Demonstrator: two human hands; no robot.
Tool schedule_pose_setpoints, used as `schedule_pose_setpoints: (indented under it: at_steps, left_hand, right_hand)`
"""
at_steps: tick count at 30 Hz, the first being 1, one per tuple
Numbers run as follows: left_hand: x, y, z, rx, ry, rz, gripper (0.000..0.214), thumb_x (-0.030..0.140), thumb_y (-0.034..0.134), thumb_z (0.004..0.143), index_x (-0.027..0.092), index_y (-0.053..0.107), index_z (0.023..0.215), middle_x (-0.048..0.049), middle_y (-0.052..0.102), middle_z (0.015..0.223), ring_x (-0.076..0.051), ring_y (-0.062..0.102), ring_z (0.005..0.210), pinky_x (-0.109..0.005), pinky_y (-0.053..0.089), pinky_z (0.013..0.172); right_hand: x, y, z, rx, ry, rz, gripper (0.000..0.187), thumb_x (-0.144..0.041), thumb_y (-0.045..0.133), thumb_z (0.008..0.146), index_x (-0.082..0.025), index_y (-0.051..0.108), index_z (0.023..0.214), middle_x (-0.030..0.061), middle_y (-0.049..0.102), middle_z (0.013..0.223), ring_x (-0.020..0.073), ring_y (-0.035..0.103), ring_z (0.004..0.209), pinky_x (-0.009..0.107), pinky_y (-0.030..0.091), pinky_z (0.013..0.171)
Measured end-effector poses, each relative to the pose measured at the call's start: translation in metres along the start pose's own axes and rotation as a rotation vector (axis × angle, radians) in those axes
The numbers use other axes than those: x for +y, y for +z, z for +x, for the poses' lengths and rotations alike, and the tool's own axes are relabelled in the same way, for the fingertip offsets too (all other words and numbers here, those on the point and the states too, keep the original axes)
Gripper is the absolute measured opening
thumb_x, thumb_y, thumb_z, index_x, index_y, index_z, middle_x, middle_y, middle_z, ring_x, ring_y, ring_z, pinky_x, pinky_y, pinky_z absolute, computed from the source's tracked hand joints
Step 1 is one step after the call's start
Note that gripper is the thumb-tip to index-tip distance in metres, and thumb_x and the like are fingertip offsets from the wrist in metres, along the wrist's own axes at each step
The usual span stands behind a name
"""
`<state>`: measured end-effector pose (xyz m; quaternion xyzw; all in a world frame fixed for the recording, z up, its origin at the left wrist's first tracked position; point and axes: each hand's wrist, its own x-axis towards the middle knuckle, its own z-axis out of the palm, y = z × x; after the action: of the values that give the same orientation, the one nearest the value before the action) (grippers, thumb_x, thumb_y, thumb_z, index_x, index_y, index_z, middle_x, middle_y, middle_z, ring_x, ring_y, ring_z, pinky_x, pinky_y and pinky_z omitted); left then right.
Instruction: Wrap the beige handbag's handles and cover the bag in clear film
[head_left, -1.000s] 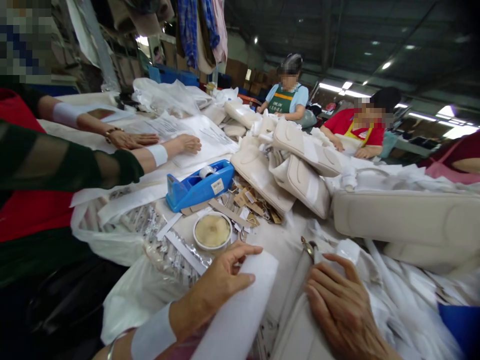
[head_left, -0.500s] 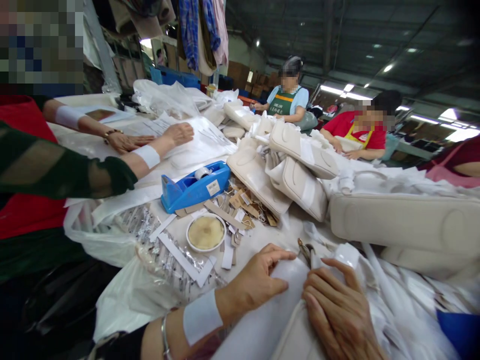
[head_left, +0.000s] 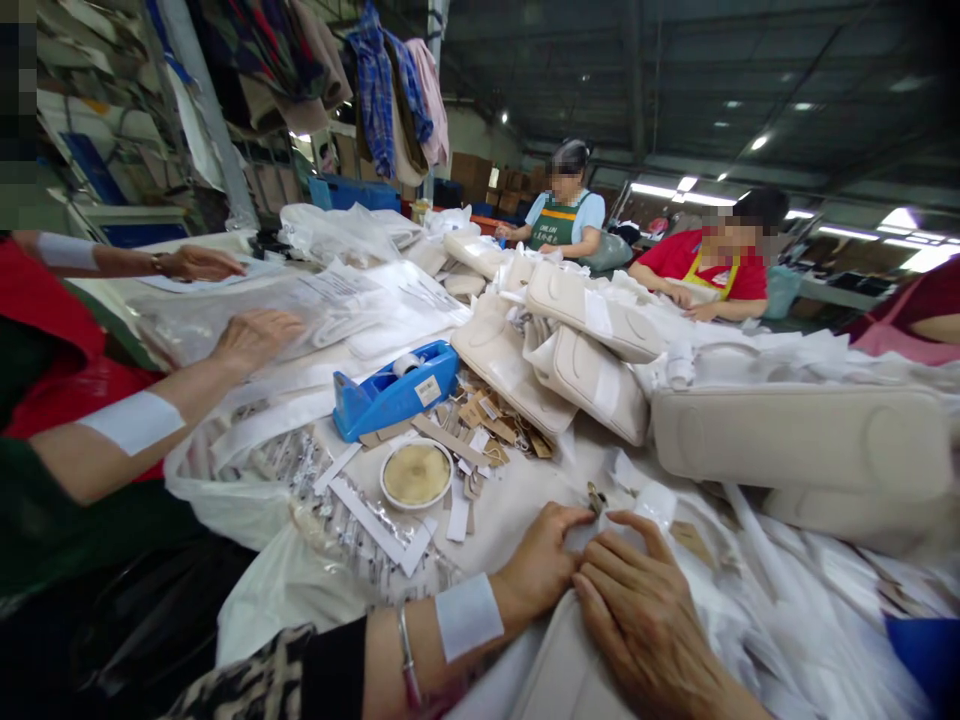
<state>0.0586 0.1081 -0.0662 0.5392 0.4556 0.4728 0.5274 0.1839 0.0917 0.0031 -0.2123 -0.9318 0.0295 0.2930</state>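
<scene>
A beige handbag (head_left: 564,660) lies at the bottom of the view, partly under my hands, with a white wrapping sheet (head_left: 491,690) along its left side. My left hand (head_left: 541,560) is closed, thumb and index finger pinching the sheet near a small metal clasp (head_left: 595,498). Across the bag's top rests my right hand (head_left: 641,600), its index finger reaching toward the clasp and its other fingers bent and closed on the sheet. What lies under both sets of fingertips is largely hidden.
Beyond my hands are a tub of yellowish paste (head_left: 416,473), a blue tape dispenser (head_left: 397,388) and loose tags (head_left: 499,415). Beige bags (head_left: 802,440) are heaped to the right. A co-worker's arms (head_left: 202,375) handle plastic bags at left; two people (head_left: 566,215) work across the table.
My left hand has moved right, up against my right hand, and the white sheet between them is gathered in. The right hand has shifted slightly left. The co-worker's hands at left have drawn back leftward.
</scene>
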Motion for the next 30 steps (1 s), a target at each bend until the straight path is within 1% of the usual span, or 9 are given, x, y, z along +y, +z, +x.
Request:
schedule_pose_setpoints:
  at_steps: [3,5,9,12,16,20,23,25,30]
  left_hand:
    - [0.015,-0.022,-0.021,-0.117,0.117,0.21,0.038,0.013,0.054,0.083,0.018,0.067,0.118,-0.0105,0.061,0.13,-0.027,0.051,0.124,-0.044,0.034,0.112]
    - [0.027,-0.043,-0.041,-0.179,0.197,0.335,0.041,0.008,0.044,0.087,0.02,0.066,0.119,-0.0087,0.056,0.138,-0.025,0.05,0.129,-0.042,0.035,0.112]
    - [0.048,-0.085,-0.089,-0.344,0.314,0.434,0.057,-0.002,0.042,0.082,0.026,0.061,0.128,-0.0046,0.051,0.145,-0.022,0.047,0.134,-0.037,0.039,0.112]
    - [0.056,-0.1,-0.111,-0.499,0.369,0.443,0.072,-0.008,0.041,0.076,0.027,0.051,0.138,-0.0041,0.044,0.15,-0.023,0.039,0.14,-0.036,0.035,0.116]
    - [0.055,-0.098,-0.114,-0.601,0.342,0.422,0.059,-0.001,0.033,0.087,0.024,0.053,0.137,-0.0061,0.048,0.148,-0.022,0.031,0.144,-0.035,0.029,0.118]
    - [0.051,-0.09,-0.104,-0.626,0.302,0.328,0.049,0.01,0.032,0.095,0.027,0.059,0.131,-0.0052,0.056,0.14,-0.02,0.044,0.137,-0.031,0.035,0.115]
    - [0.05,-0.084,-0.101,-0.601,0.269,0.284,0.044,0.017,0.03,0.098,0.025,0.061,0.128,-0.0091,0.062,0.132,-0.021,0.054,0.128,-0.034,0.041,0.109]
    - [0.052,-0.083,-0.101,-0.589,0.251,0.265,0.043,0.018,0.03,0.099,0.024,0.06,0.129,-0.0106,0.063,0.13,-0.022,0.056,0.126,-0.036,0.042,0.109]
    - [0.062,-0.087,-0.103,-0.674,0.249,0.26,0.052,0.01,0.03,0.095,0.027,0.05,0.14,-0.0042,0.053,0.143,-0.02,0.041,0.139,-0.036,0.033,0.117]
  right_hand:
    - [0.0,0.002,-0.001,-0.018,0.018,0.001,0.029,-0.008,0.041,0.092,-0.02,0.055,0.071,-0.0004,0.057,0.067,0.0154,0.051,0.071,0.047,0.03,0.1]
    - [0.0,0.002,-0.001,-0.049,0.027,-0.017,0.029,-0.008,0.041,0.093,-0.019,0.056,0.07,-0.0009,0.055,0.066,0.0147,0.049,0.068,0.047,0.03,0.1]
    - [0.0,0.002,-0.001,-0.091,0.032,-0.036,0.031,-0.01,0.042,0.094,-0.019,0.056,0.068,-0.0015,0.051,0.063,0.0139,0.045,0.064,0.046,0.032,0.099]
    - [0.002,0.003,-0.001,-0.105,0.032,-0.031,0.032,-0.011,0.043,0.094,-0.019,0.055,0.066,-0.0016,0.05,0.062,0.0139,0.044,0.064,0.046,0.032,0.098]
    - [0.001,0.003,0.0,-0.121,0.043,-0.034,0.033,-0.01,0.043,0.094,-0.019,0.055,0.065,-0.0015,0.05,0.061,0.0141,0.044,0.064,0.047,0.032,0.099]
    - [-0.004,-0.003,0.005,-0.166,0.025,0.049,0.024,-0.012,0.046,0.095,-0.019,0.058,0.075,-0.0011,0.059,0.073,0.0141,0.053,0.072,0.049,0.027,0.106]
    - [-0.007,-0.01,0.006,-0.274,-0.038,0.143,0.01,-0.015,0.052,0.093,-0.02,0.06,0.093,-0.0001,0.063,0.088,0.0168,0.057,0.088,0.05,0.023,0.11]
    - [-0.008,-0.013,0.006,-0.34,-0.06,0.166,0.009,-0.015,0.053,0.092,-0.021,0.059,0.094,-0.0009,0.061,0.085,0.0166,0.056,0.086,0.049,0.024,0.11]
    - [-0.006,-0.014,0.005,-0.334,-0.038,0.156,0.008,-0.018,0.05,0.094,-0.021,0.055,0.088,-0.0021,0.055,0.077,0.0153,0.051,0.078,0.048,0.027,0.107]
